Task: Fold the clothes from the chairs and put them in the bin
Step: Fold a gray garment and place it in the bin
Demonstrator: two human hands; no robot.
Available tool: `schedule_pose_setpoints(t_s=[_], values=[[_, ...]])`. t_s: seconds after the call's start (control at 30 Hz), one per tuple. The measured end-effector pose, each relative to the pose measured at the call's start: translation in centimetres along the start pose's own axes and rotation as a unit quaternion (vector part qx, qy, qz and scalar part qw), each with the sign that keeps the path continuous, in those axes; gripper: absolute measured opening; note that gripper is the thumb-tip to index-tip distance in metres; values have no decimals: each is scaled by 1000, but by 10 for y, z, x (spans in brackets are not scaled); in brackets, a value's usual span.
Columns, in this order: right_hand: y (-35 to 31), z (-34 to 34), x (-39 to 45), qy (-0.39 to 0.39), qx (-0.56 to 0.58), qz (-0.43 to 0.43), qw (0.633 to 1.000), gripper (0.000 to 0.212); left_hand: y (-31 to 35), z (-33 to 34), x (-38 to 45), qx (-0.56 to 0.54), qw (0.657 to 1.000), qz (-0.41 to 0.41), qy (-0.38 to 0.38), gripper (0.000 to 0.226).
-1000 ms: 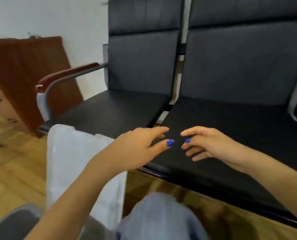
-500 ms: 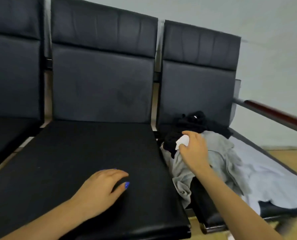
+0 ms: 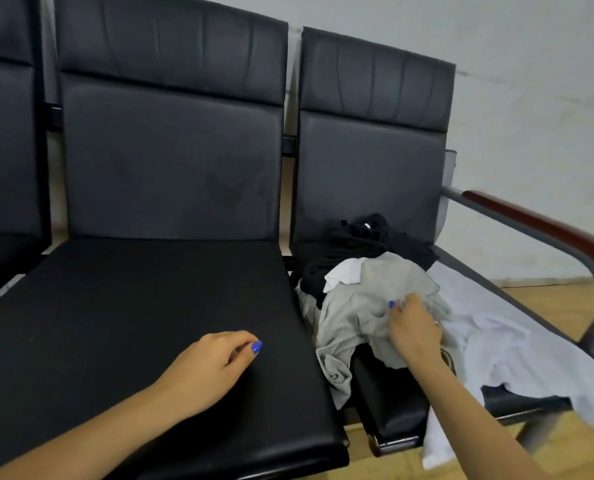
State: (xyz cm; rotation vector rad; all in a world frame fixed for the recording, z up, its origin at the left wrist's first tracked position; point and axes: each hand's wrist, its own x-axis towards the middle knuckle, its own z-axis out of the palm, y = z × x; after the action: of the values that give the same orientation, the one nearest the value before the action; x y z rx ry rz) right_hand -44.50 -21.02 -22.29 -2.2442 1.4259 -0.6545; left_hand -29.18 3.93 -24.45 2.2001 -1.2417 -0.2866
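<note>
Grey garment [image 3: 364, 306]: light grey, crumpled, heaped on the left half of the right-hand chair's seat [image 3: 389, 407]; one fold hangs over the seat's left edge into the gap between the chairs, another reaches toward the front edge.
Black garment [image 3: 361, 240]: bunched at the back of that seat, against the backrest, partly under the grey one.
White piece [image 3: 345, 273]: small, lying between the black and grey cloth.
Pale garment [image 3: 510, 344]: whitish-lilac, spread over the right half of the seat, draping past its front edge toward the floor.
Right hand [image 3: 413, 327]: on the grey garment, fingers curled into the cloth and gathering it.
Left hand [image 3: 215, 362]: loosely curled, holding nothing, over the front right part of the middle seat [image 3: 132, 306].
Armrest [image 3: 545, 223]: reddish-brown wood on a grey metal frame, at the right edge.
</note>
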Motion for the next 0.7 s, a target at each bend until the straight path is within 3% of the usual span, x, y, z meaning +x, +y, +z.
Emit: schedule_pose_setpoints(t_s=[0.1, 0.2, 0.4, 0.47, 0.53, 0.63, 0.7], values=[[-16, 2, -18, -31, 190, 15, 981, 23, 7, 1, 1, -165, 985, -34, 34, 21], [-48, 8, -49, -59, 256, -53, 963, 21, 25, -2, 0, -329, 939, -100, 27, 23], [-101, 13, -112, -161, 398, -143, 892, 17, 40, -9, -6, -598, 753, -257, -95, 46], [-112, 15, -130, -214, 435, -158, 860, 17, 48, -5, -4, -620, 737, -247, -104, 51], [-118, 19, -144, -255, 429, -170, 850, 24, 50, 1, -6, -637, 736, -223, -50, 63], [-118, 22, -153, -285, 378, -222, 852, 28, 49, -4, -15, -694, 679, -228, -70, 35], [-115, 15, -147, -292, 372, -247, 846, 21, 44, -13, -12, -672, 690, -256, -81, 25]])
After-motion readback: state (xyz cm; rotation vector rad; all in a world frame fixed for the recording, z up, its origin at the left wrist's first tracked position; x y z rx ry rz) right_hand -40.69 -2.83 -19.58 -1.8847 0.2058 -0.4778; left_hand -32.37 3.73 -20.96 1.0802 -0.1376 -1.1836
